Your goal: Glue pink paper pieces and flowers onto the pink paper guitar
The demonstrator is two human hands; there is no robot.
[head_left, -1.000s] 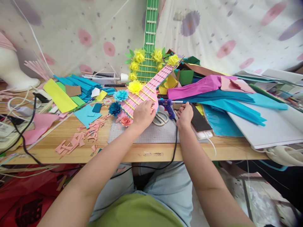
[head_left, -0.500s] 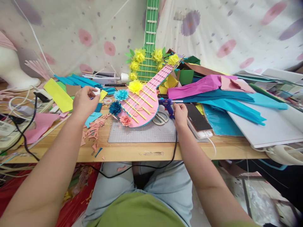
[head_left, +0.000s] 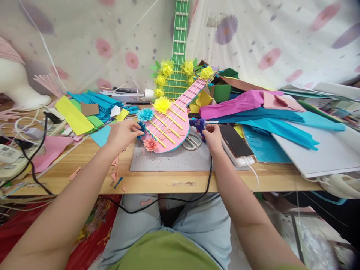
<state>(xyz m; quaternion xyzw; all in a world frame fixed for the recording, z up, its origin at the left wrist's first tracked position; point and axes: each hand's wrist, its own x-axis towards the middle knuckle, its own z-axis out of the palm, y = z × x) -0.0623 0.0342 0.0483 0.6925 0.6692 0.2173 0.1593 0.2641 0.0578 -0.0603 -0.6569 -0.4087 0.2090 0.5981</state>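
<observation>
A pink paper guitar (head_left: pixel 176 129) with yellow strips and white strings leans tilted against a green paper guitar (head_left: pixel 177 71) behind it. At its lower left edge my left hand (head_left: pixel 125 133) has its fingers closed at a dark blue paper flower (head_left: pixel 141 129), partly hiding it. Light blue (head_left: pixel 145 114), yellow (head_left: pixel 162 104) and coral (head_left: pixel 150 144) paper flowers sit around the same edge. On the other side, my right hand (head_left: pixel 213 135) grips a blue glue gun (head_left: pixel 199 124), its pale nozzle end pointing right. Grey-handled scissors (head_left: pixel 192 141) lie between the guitar and this hand.
A grey cutting mat (head_left: pixel 168 163) lies under the guitar. Right of it are a phone (head_left: pixel 236 140) on a white power bank and piled coloured paper (head_left: pixel 242 104). Paper scraps lie left, with a white paper piece (head_left: pixel 115 111). The black cord (head_left: pixel 157 200) hangs over my lap.
My left hand has let go of the white paper piece, now lying among the scraps, and moved right and down to the dark blue flower. My right hand stays at the glue gun.
</observation>
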